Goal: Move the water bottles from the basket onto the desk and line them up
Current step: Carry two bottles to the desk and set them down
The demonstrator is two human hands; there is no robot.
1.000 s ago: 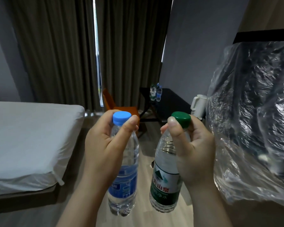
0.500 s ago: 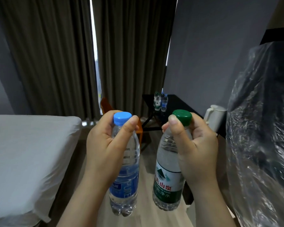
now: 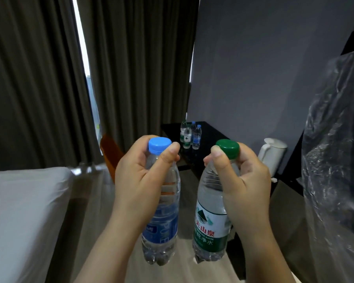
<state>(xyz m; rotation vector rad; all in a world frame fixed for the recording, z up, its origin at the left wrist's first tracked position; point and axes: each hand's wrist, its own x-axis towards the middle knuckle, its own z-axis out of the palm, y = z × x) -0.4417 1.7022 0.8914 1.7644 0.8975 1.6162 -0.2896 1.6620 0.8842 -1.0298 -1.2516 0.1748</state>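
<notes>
My left hand (image 3: 139, 180) grips the neck of a clear bottle with a blue cap and blue label (image 3: 161, 227), held upright in the air. My right hand (image 3: 243, 184) holds a bottle with a green cap and green-and-white label (image 3: 209, 227) the same way, beside the first. Ahead stands the black desk (image 3: 213, 137) against the grey wall. Several small water bottles (image 3: 189, 135) stand close together on its far end. The basket is not in view.
A white kettle (image 3: 271, 154) sits on the desk's near part. A bulky thing wrapped in clear plastic (image 3: 335, 160) fills the right side. A white bed (image 3: 25, 211) lies at the left. An orange chair (image 3: 110, 152) stands before dark curtains.
The view has drawn closer to the desk and turned slightly left. The desk bottles and kettle look larger. Both hands keep the same grip on their bottles.
</notes>
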